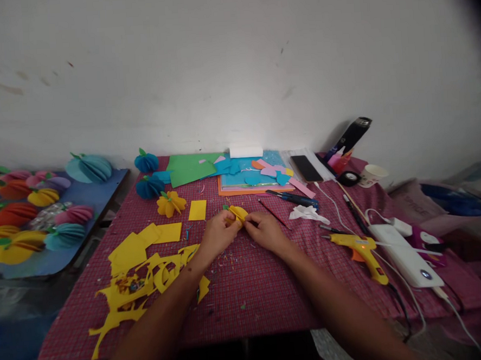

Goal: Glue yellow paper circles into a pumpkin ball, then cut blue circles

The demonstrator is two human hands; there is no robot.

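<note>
Between my two hands is a small yellow paper pumpkin [238, 211] with a bit of green at its top. My left hand [219, 230] pinches it from the left, and my right hand [265, 230] grips its right edge with closed fingers. Both hands are over the middle of the checked tablecloth [247, 288]. A finished-looking yellow paper pumpkin [171, 204] with a green leaf stands to the left, near a yellow paper square [197, 210]. Right of my hands lies a pencil [274, 213].
Yellow paper offcuts [165, 274] spread at left, below blue paper pumpkins [150, 186]. A yellow glue gun [361, 251], a white power bank [406, 255] and cables lie at right. Farther back are a phone [306, 168] and a green sheet [193, 169]. More paper pumpkins [20, 245] crowd a blue side table.
</note>
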